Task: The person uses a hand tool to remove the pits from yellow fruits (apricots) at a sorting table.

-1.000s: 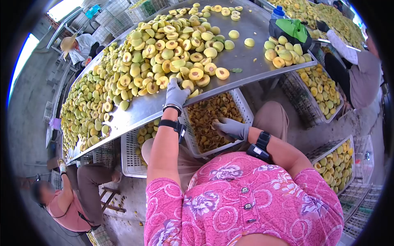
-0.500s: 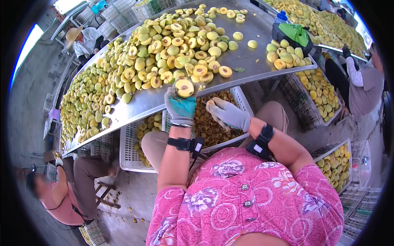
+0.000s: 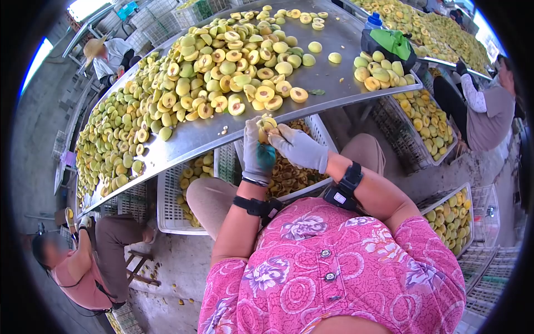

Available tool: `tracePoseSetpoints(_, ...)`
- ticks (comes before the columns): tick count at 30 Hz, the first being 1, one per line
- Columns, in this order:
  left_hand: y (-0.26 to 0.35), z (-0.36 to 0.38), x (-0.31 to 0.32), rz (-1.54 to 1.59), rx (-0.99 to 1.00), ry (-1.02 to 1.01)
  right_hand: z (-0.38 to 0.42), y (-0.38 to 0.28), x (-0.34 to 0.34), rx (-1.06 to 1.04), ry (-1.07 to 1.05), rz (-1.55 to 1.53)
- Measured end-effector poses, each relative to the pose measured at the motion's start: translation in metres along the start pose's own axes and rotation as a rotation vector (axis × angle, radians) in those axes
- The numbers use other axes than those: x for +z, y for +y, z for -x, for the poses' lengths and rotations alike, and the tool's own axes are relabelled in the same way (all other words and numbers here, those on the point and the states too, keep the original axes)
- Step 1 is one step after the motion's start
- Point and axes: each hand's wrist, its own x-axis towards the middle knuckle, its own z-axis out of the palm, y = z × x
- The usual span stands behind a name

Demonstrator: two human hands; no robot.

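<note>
Has bare steel tabletop [image 3: 325, 75] toward the far right, near edge close by, plastic crate [image 3: 322, 127] beneath. Holds yellow-green, partly hidden stone fruit [image 3: 267, 123] in curled fingers of left hand [image 3: 258, 149]; touches it with bent fingers of right hand [image 3: 305, 149], cannot tell whether gripping.

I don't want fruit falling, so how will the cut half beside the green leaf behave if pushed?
The fruit half would probably rock or slide rather than roll far, since its flat cut face shows and its rounded side seems underneath. It's likely light, looking smaller than the gloved left hand. Its bare flesh could be slippery and bruise easily.
</note>
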Motion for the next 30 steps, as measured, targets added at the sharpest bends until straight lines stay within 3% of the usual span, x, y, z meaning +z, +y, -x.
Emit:
tracePoseSetpoints(9,0.002,0.006,0.019,0.018,-0.042,0.062,0.0,0.006,0.013,-0.027,0.008,0.045)
tracePoseSetpoints(14,0.002,0.006,0.023,-0.028,0.042,0.224,0.002,0.017,0.018,0.019,-0.039,0.014)
tracePoseSetpoints(17,0.004,0.006,0.017,-0.009,-0.023,0.125,0.005,0.022,0.026,-0.119,0.029,-0.043)
tracePoseSetpoints(19,0.008,0.005,0.018,-0.019,-0.045,0.132,0.015,-0.015,0.01,0.288,-0.194,-0.264)
tracePoseSetpoints(21,0.01,0.007,0.024,-0.031,-0.071,0.14,0.017,-0.011,0.016,0.3,-0.18,-0.373)
tracePoseSetpoints(23,0.012,0.01,0.033,-0.375,0.123,0.203,0.018,-0.008,0.017,0.311,-0.164,-0.483)
tracePoseSetpoints(27,0.014,0.007,0.033,-0.512,0.176,0.187,0.019,-0.01,0.013,0.379,-0.224,-0.606)
tracePoseSetpoints(29,0.02,0.006,0.033,-0.307,-0.077,0.201,0.021,-0.009,0.013,0.373,-0.233,-0.623)
tracePoseSetpoints(30,0.022,0.005,0.03,-0.307,-0.081,0.197,0.021,-0.006,0.016,0.381,-0.222,-0.63)
